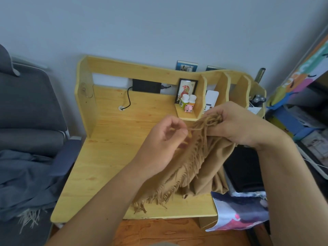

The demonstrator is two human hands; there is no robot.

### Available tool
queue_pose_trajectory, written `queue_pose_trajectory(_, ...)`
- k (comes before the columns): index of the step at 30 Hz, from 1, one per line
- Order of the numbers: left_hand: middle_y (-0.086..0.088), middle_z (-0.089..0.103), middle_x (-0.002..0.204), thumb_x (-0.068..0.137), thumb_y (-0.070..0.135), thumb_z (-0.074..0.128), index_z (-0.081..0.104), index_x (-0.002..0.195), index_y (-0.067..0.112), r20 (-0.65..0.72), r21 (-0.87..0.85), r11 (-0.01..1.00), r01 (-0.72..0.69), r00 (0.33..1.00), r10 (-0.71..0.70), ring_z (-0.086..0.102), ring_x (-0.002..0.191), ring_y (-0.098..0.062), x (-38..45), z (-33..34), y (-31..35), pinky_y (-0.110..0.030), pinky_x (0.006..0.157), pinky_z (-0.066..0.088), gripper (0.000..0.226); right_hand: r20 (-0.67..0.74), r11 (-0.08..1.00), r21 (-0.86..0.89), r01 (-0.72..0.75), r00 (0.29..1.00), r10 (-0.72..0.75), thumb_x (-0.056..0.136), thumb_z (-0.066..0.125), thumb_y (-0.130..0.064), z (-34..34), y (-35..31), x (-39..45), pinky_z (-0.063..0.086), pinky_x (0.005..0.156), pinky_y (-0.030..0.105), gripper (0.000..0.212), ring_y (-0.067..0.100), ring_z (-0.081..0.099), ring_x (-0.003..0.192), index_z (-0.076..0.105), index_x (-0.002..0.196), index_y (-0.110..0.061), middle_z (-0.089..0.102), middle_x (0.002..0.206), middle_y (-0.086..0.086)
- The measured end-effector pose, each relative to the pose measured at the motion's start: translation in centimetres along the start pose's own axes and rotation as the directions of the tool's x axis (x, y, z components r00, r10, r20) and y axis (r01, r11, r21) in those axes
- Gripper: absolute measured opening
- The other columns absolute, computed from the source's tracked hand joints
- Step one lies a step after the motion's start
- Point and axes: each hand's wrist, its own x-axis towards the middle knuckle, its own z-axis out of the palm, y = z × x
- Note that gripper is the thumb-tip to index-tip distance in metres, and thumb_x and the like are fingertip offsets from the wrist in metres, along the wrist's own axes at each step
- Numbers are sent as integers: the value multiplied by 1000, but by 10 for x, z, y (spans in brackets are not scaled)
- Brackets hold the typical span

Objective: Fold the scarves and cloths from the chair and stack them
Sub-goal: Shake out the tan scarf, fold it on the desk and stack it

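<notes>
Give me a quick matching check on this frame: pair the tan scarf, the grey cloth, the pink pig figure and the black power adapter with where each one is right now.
Things:
1. tan scarf
2. grey cloth
3. pink pig figure
4. black power adapter

Places:
A. on the chair at the left
B. at the back of the desk, under the top shelf, cable plugged in
C. held in both hands, hanging down to the desk
D. on the small raised shelf, in front of two white-capped bottles

Pairs: 1-C, 2-A, 3-D, 4-B
</notes>
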Motion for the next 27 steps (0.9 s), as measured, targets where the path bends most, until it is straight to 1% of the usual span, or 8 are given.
queue_pose_trajectory(4,17,62,115,89,21,78,52,115,33,-6,216,976,-17,1000,19,62,105,-4,-2,2,-9,-25,91,53,39,-23,999,-47,-3,1000,2,88,76,-16,1,-11,5,56,86,46,9,30,68,83,74,83,-8,72,81,14)
queue_pose_trajectory(9,25,57,109,91,21,75,44,109,49,-169,394,917,-63,976,140,60,101,2,-3,4,-22,-18,81,53,46,-83,995,-83,-52,996,45,88,74,-25,2,-23,13,55,87,53,7,33,68,89,80,86,-21,74,88,9)
queue_pose_trajectory(14,22,53,110,90,19,71,43,120,41,-242,519,852,71,968,66,59,92,1,9,-9,-43,-28,76,58,46,-124,994,-27,-104,987,100,90,71,-30,1,-34,17,58,77,48,10,42,65,98,80,89,-26,72,98,18)
queue_pose_trajectory(17,16,54,99,91,3,60,52,108,30,-313,668,726,162,946,78,58,85,-5,10,-22,-64,-36,72,55,33,-222,989,-23,-147,965,138,92,71,-27,0,-34,21,52,52,27,10,27,69,78,81,88,-27,75,88,8)
queue_pose_trajectory(19,12,48,85,88,-4,54,49,92,26,-339,713,678,178,934,111,50,75,-5,-1,-34,-72,-31,62,42,31,-290,983,-31,-179,943,163,92,71,-26,-1,-30,24,49,53,32,10,19,60,68,80,86,-25,75,88,9)
queue_pose_trajectory(21,12,46,77,90,-1,51,45,86,27,-284,728,669,151,954,94,48,70,-3,-23,-42,-70,-23,57,31,29,-334,979,14,-206,921,198,90,72,-30,0,-28,25,42,58,34,12,21,52,67,79,83,-24,73,89,17)
queue_pose_trajectory(25,16,63,82,98,36,52,59,97,38,122,764,644,-39,989,-84,59,73,-2,-59,-29,-56,-26,61,49,7,-317,973,50,-227,920,231,88,74,-36,6,-28,30,36,61,34,19,21,47,66,78,87,-18,69,89,24)
queue_pose_trajectory(27,14,62,86,93,51,52,58,95,35,-3,631,775,-13,1000,19,61,78,-5,-50,-17,-48,-32,70,55,16,-266,972,39,-232,935,233,89,73,-35,11,-32,31,33,57,33,16,21,42,60,79,88,-21,61,75,14)
